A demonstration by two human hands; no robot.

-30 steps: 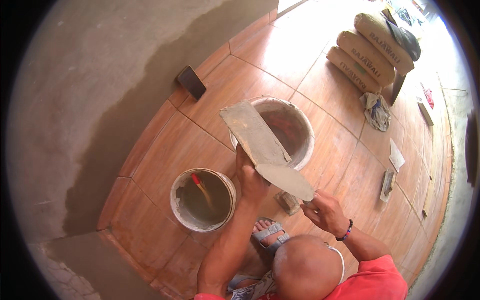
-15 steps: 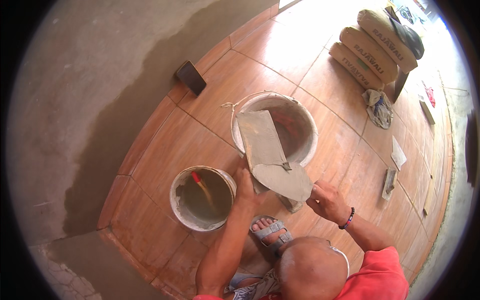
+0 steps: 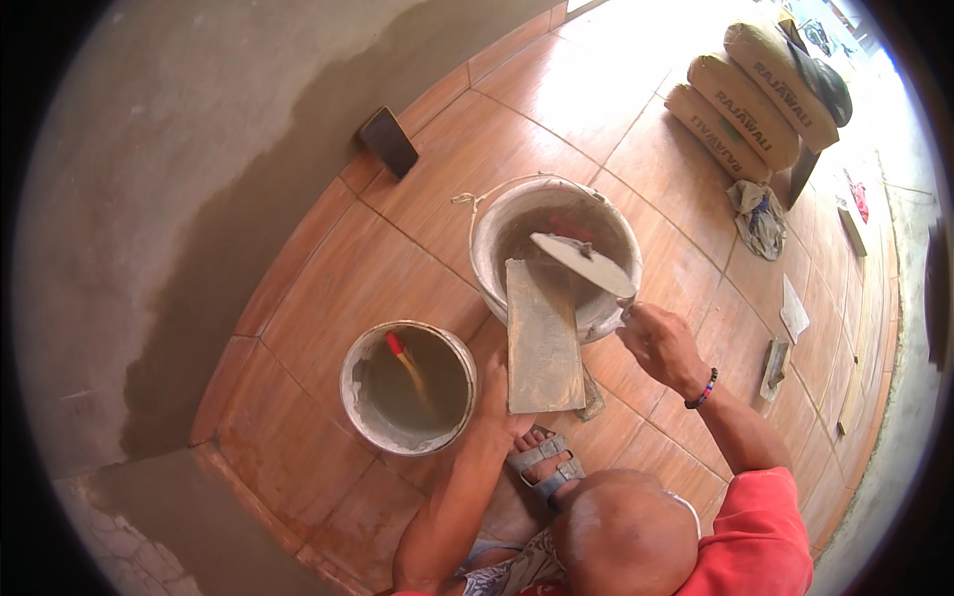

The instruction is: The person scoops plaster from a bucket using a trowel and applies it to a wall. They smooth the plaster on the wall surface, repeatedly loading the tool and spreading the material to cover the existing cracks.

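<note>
My left hand (image 3: 497, 392), partly hidden, is closed on a flat rectangular plastering board (image 3: 547, 348). The board tilts across the near rim of a mortar-smeared bucket (image 3: 487, 263), its surface showing a thin grey film. In my right hand (image 3: 661, 348) is the handle of a trowel (image 3: 586, 266). Its blade is tipped on edge over the bucket's mouth, with a small dark lump on it. To the left stands a smaller pail (image 3: 356, 422) of murky water, with a red-tipped wooden-handled tool (image 3: 405, 360) leaning inside.
Beyond the bucket, several brown paper sacks (image 3: 740, 114) are stacked near a crumpled plastic bag (image 3: 758, 221). A phone (image 3: 390, 144) leans at the wall base. At right on the tiles lie a pale triangular blade (image 3: 793, 310) and a float (image 3: 775, 368).
The trowel has gone from lying flat over the board's near end to tipped on edge over the bucket. The board has shifted toward me and straightened, and its surface shows less mortar.
</note>
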